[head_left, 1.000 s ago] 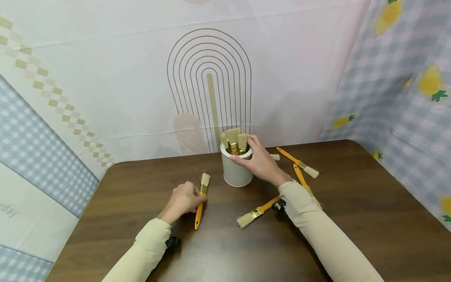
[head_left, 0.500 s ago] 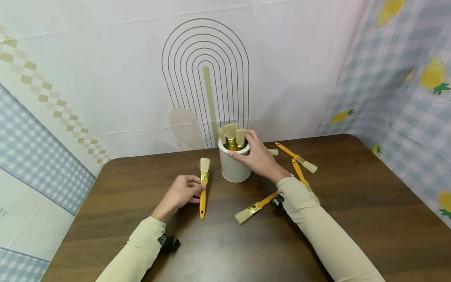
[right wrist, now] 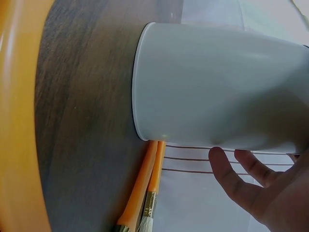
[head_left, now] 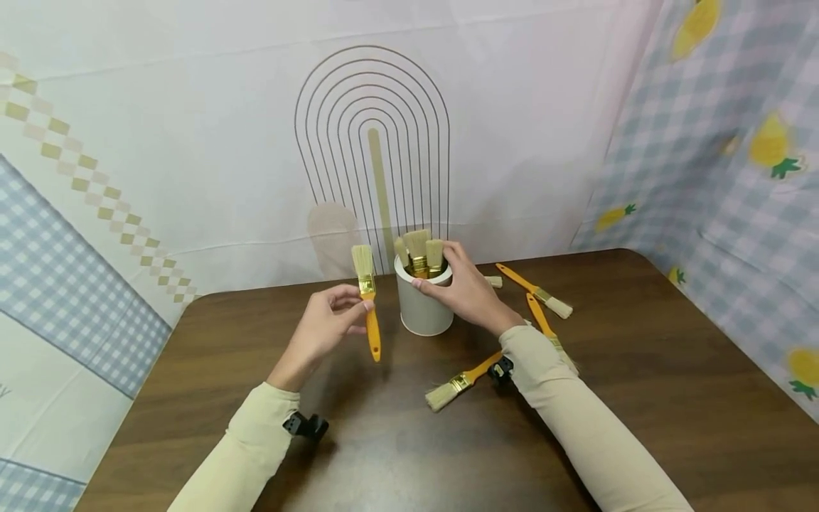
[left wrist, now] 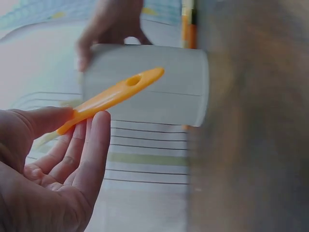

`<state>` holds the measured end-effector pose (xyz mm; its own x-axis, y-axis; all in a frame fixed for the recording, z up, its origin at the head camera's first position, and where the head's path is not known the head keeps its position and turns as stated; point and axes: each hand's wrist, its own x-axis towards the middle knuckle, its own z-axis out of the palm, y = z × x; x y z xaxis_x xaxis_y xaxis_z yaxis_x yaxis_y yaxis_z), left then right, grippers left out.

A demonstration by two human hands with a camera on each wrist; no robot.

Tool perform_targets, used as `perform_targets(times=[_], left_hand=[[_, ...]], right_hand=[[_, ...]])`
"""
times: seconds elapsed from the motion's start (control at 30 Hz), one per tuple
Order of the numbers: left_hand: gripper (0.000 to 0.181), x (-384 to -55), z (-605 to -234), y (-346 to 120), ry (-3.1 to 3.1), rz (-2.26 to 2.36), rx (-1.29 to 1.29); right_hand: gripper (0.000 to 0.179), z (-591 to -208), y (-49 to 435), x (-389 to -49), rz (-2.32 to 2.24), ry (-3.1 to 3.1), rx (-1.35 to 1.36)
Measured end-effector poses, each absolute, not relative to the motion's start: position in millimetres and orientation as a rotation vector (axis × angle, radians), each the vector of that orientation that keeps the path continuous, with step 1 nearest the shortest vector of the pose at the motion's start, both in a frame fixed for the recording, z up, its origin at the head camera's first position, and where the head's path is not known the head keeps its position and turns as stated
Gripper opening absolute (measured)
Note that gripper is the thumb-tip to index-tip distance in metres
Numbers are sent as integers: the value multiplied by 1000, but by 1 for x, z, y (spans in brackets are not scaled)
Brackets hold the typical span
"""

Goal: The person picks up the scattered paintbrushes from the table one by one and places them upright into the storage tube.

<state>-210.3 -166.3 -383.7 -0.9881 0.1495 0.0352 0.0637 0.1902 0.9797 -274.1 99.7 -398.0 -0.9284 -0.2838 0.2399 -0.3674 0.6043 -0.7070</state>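
Between thumb and fingers, my left hand (head_left: 318,326) pinches a paintbrush (head_left: 374,333) by its orange handle. Its pale bristles point up, and the brush is off the table, left of a white cylindrical container (head_left: 422,307). In the left wrist view the handle (left wrist: 108,98) shows its hanging hole, with the container (left wrist: 159,82) behind. My right hand (head_left: 476,297) grips the container at its rim, thumb in front and fingers on the right side. Several paintbrushes (head_left: 417,245) stand inside, bristles up; their lower handles are hidden.
On the brown table (head_left: 384,455), a paintbrush (head_left: 462,382) lies near my right wrist. Farther right lie another brush (head_left: 536,290) and one partly covered by my sleeve (head_left: 542,316). Bristles (head_left: 494,281) show behind my right hand. A patterned cloth (head_left: 243,163) hangs behind the table.
My left hand has lifted the paintbrush off the table and moved it up and forward, turning its bristles upward. My right hand keeps its grip on the container.
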Motion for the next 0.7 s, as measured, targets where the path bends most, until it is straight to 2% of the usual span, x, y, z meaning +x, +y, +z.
perform_targets(times=[0.4, 0.7], left_hand=[[35, -221, -321, -154, 2517, 1940, 408], [42, -233, -291, -132, 2686, 1987, 603]], right_hand=[[95, -398, 100, -275, 1258, -2702, 560], [93, -399, 99, -276, 1288, -2694, 578]])
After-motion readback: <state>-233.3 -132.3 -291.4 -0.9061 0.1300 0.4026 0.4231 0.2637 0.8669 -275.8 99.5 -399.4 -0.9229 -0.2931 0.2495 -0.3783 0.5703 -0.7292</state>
